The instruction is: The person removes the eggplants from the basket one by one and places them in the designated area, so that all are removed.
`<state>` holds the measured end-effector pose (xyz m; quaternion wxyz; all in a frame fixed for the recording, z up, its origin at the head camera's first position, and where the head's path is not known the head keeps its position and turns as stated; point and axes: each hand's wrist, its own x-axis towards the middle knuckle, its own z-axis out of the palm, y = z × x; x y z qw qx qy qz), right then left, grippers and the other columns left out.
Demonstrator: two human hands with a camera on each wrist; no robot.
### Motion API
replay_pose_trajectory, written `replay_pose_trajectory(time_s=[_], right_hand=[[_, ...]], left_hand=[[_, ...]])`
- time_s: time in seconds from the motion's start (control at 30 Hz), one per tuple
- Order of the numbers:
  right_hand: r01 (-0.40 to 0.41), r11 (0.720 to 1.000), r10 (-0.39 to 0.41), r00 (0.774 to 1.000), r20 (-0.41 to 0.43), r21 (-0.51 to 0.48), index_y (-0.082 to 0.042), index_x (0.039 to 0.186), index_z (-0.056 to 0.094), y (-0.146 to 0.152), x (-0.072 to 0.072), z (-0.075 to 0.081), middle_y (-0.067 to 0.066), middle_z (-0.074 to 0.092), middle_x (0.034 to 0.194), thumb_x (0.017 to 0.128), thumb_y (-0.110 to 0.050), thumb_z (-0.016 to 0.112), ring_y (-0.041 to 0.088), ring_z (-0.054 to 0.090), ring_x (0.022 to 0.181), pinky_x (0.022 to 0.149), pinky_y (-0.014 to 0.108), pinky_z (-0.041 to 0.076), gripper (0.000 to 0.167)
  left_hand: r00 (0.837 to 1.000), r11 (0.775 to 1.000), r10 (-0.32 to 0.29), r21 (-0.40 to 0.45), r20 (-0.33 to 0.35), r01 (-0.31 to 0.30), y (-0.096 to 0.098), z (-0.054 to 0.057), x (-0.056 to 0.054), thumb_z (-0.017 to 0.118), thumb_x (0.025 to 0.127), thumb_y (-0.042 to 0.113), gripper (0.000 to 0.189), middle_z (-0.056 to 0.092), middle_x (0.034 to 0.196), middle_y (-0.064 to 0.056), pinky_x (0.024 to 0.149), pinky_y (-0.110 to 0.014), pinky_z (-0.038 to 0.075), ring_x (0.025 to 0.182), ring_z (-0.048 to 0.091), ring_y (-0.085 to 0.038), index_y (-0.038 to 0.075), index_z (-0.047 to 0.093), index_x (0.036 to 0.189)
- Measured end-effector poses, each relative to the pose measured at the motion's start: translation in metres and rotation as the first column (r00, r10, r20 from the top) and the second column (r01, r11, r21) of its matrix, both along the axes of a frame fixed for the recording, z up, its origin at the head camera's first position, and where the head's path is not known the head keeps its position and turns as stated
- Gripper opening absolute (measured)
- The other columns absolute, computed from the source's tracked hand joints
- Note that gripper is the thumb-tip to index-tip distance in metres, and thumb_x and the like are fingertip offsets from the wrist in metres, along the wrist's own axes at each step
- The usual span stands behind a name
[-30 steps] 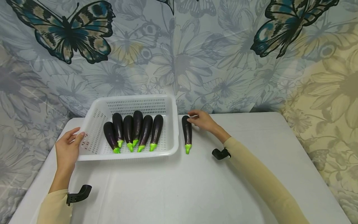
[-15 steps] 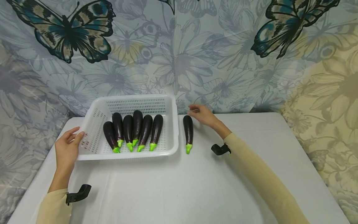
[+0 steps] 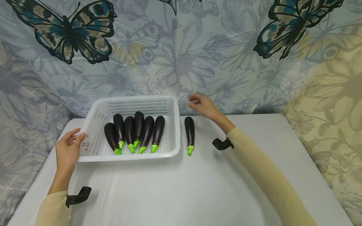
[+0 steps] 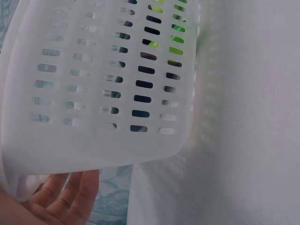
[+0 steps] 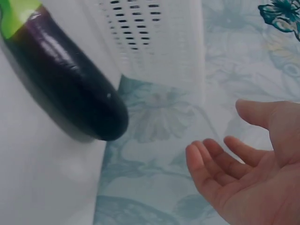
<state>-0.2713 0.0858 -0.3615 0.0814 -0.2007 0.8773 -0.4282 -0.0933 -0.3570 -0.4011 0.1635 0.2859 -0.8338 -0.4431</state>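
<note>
- Behind everything hangs a floral backdrop (image 3: 183, 59) in grey-blue with dark butterflies, turning yellowish toward my right.
- In front of it stretches the white surface (image 3: 135, 194).
- A white slotted basket (image 3: 128, 158) sits toward the surface's far left part.
- My beige sleeves (image 3: 263, 171) come in from both sides.
- My left hand (image 3: 68, 147) holds the basket's left end by the rim, fingers curving around its outer side.
- My right hand (image 3: 202, 106) is in the air beyond the surface's far edge, palm bare, fingers loosely bent, thumb apart from them.
- Six eggplants (image 3: 147, 131) lie side by side in the basket, green stem ends toward me.
- One loose eggplant (image 3: 189, 131) lies on the surface just right of the basket, near my right hand but not touching it.
- A small black device (image 3: 79, 196) shows at each wrist.
</note>
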Motion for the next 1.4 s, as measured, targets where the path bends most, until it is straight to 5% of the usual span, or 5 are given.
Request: replay_pose_trajectory(time_s=[0.4,0.97,1.17,1.4], right_hand=[[-0.006,1.0,0.006,1.0,-0.009,0.007,-0.003,0.146,0.042,-0.012,0.0,0.028,0.018,0.053,0.137,0.098,-0.026,0.06,0.034,0.052,0.123,0.098,0.045,0.045,0.056],[-0.021,0.991,0.048,0.978,0.202,-0.134,-0.006,0.151,0.033,-0.056,0.008,0.039,0.016,0.052,0.137,0.097,-0.027,0.062,0.033,0.062,0.111,0.091,0.036,0.051,0.064],[-0.015,0.992,0.052,0.956,0.288,-0.129,-0.005,0.15,0.035,-0.073,0.009,0.039,0.019,0.051,0.137,0.098,-0.026,0.062,0.032,0.063,0.109,0.089,0.036,0.052,0.063],[0.003,0.999,0.017,0.917,0.399,-0.049,-0.009,0.154,0.026,-0.094,0.017,0.032,0.019,0.028,0.155,0.098,-0.027,0.062,0.037,0.059,0.117,0.099,0.042,0.046,0.069]], left_hand=[[1.0,1.0,0.005,-0.004,0.001,-0.005,0.001,0.002,0.001,0.059,0.099,0.029,0.047,0.053,0.083,0.021,0.056,-0.012,0.044,0.069,0.053,0.007,0.01,0.053,0.141],[1.0,1.0,0.009,0.002,-0.013,-0.009,0.002,0.0,0.002,0.059,0.099,0.029,0.047,0.053,0.085,0.02,0.057,-0.011,0.043,0.07,0.053,0.007,0.011,0.053,0.141],[0.999,1.0,0.013,0.002,-0.036,-0.013,0.002,-0.003,0.001,0.06,0.098,0.031,0.046,0.055,0.084,0.019,0.057,-0.011,0.043,0.069,0.053,0.006,0.009,0.055,0.139],[1.0,1.0,0.007,0.0,-0.026,-0.007,0.001,0.0,0.001,0.06,0.098,0.028,0.046,0.053,0.08,0.023,0.056,-0.011,0.043,0.067,0.053,0.008,0.009,0.054,0.14]])
